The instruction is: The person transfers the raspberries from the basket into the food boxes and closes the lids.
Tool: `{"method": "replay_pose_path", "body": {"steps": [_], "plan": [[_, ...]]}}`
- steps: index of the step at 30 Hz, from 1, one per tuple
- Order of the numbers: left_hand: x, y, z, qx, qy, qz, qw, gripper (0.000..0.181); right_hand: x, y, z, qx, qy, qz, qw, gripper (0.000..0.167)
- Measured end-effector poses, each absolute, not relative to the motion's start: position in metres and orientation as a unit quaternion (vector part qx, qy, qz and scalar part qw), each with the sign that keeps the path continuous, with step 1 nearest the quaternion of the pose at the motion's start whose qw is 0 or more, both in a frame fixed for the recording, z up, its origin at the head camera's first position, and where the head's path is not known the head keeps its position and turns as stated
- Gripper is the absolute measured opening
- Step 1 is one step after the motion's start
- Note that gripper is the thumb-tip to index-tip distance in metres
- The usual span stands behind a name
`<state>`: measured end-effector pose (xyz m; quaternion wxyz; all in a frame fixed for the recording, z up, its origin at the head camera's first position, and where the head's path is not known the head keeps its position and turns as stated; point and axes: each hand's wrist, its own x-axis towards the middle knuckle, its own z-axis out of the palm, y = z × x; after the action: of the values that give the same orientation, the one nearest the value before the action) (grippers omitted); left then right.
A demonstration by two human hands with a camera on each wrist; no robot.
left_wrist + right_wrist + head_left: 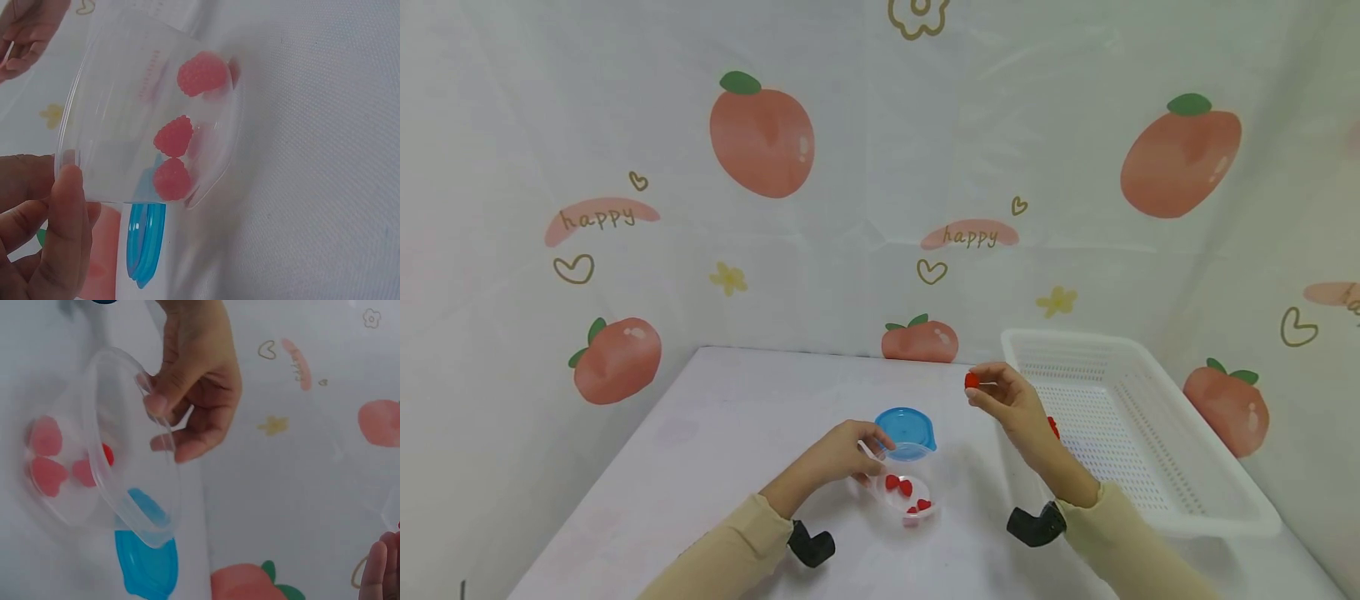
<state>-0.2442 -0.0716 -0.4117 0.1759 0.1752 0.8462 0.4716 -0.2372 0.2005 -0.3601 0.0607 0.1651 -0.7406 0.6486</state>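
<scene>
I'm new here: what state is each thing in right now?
Clear plastic cup: uncovered, held near its rim
Blue lid: off, lying behind the cup
Cup's raspberries: lying near the bottom
White basket: open-topped, red contents partly hidden
Left grip: holding the cup
Right grip: pinching one raspberry

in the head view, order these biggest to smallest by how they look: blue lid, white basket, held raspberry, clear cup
Largest to smallest, as they look in the head view:
1. white basket
2. clear cup
3. blue lid, partly seen through the cup
4. held raspberry
</scene>
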Motion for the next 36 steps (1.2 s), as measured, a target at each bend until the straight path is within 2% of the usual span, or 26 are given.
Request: {"method": "replay_pose_path", "body": {"steps": [6,12,25,36], "plan": [[-0.244,-0.072,-0.411,0.174,0.846,0.472,0.177,0.026,-0.228,0.185,-0.372,0.168,-0.762,0.624,0.032,0.034],[-0.243,-0.072,-0.410,0.171,0.849,0.468,0.177,0.026,-0.217,0.172,-0.385,0.193,-0.768,0.610,0.027,0.032],[-0.243,-0.072,-0.411,0.176,0.849,0.467,0.174,0.027,-0.206,0.160,-0.409,0.188,-0.774,0.601,-0.072,0.035],[-0.243,-0.072,-0.410,0.177,0.847,0.470,0.173,0.028,-0.206,0.158,-0.419,0.190,-0.783,0.586,-0.090,0.031]]}}
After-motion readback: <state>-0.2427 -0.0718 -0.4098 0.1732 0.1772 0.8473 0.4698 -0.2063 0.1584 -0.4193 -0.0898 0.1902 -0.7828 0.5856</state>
